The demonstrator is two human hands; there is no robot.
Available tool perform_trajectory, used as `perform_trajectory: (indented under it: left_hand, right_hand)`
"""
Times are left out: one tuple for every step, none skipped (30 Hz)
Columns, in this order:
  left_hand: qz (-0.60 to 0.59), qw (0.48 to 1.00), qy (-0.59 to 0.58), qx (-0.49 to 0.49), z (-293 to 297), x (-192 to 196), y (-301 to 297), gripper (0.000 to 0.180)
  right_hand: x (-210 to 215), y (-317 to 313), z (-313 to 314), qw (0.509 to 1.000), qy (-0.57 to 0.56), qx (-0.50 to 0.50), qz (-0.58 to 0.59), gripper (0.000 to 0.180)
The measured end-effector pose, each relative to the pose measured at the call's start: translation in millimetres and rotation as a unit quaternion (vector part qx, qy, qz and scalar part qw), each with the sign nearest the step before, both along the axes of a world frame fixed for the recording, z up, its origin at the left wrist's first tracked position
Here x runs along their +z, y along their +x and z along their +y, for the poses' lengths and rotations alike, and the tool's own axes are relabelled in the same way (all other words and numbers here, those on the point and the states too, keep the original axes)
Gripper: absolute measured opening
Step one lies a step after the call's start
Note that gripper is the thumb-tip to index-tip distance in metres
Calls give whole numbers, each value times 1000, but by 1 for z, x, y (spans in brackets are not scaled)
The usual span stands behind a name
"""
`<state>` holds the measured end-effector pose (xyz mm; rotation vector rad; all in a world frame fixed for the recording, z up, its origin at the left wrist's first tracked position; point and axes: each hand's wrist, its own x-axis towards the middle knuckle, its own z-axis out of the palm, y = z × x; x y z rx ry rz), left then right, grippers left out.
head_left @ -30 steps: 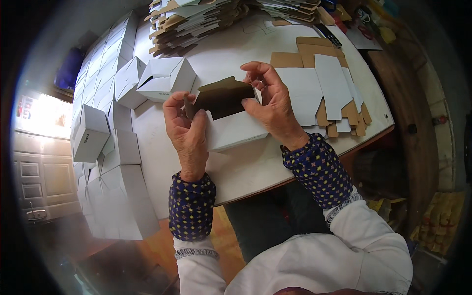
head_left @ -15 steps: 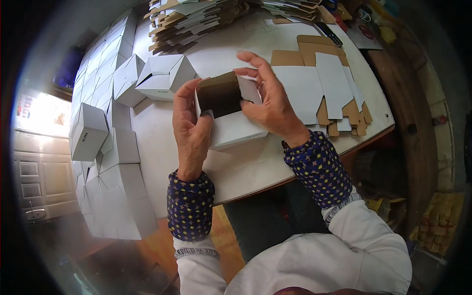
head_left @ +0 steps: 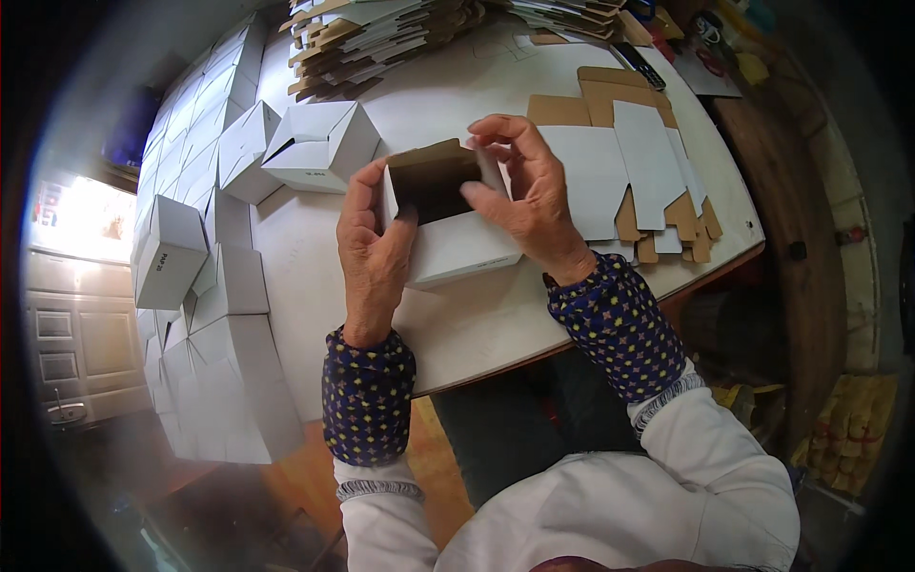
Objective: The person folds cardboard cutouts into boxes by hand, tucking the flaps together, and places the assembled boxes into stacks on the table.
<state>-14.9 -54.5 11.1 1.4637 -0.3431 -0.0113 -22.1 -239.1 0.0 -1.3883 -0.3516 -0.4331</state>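
Observation:
An open white cardboard box (head_left: pixel 464 250), brown inside, tilts toward me over the near part of the table. My left hand (head_left: pixel 374 238) grips its left wall, with the thumb hooked over the rim and the fingers along the outside. At the right wall is my right hand (head_left: pixel 536 195), its fingers curled around the side flap (head_left: pixel 492 172) and its thumb over the opening. How firmly the right fingers press cannot be made out. A brown-lined back flap (head_left: pixel 429 153) stands up at the far rim.
Folded white boxes (head_left: pixel 319 148) stand left of the hands, beside long rows of more boxes (head_left: pixel 224 381). Flat box blanks (head_left: pixel 581 176) lie at right. A tall stack of blanks (head_left: pixel 381 43) rises at the back, and a dark remote control (head_left: pixel 637 65) lies near the far right edge.
My right hand has shifted slightly right, its fingers curling more and its thumb lifting from the front rim. My left hand still holds the box in nearly the same place.

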Motion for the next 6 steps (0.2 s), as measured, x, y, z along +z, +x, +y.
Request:
perform_trajectory:
  left_hand:
    - [-4, 1000, -5, 1, -1, 0, 0, 52]
    - [-7, 1000, -10, 3, -1, 0, -1, 51]
    - [-7, 1000, -10, 4, -1, 0, 0, 51]
    - [-18, 1000, -15, -1, 0, -2, 1, 52]
    - [-29, 999, -20, -6, 0, -3, 3, 53]
    - [-40, 999, -26, -10, 0, -5, 5, 53]
  right_hand:
    - [-4, 2, -2, 1000, -1, -11, -17, 41]
    - [-6, 4, -4, 999, -3, -22, -33, 41]
    - [-9, 5, -5, 999, -3, -21, -33, 41]
    - [-11, 7, -7, 999, -13, 18, -45, 45]
    - [-14, 9, -8, 996, -23, 57, -57, 48]
    - [-16, 10, -9, 992, -33, 96, -69, 52]
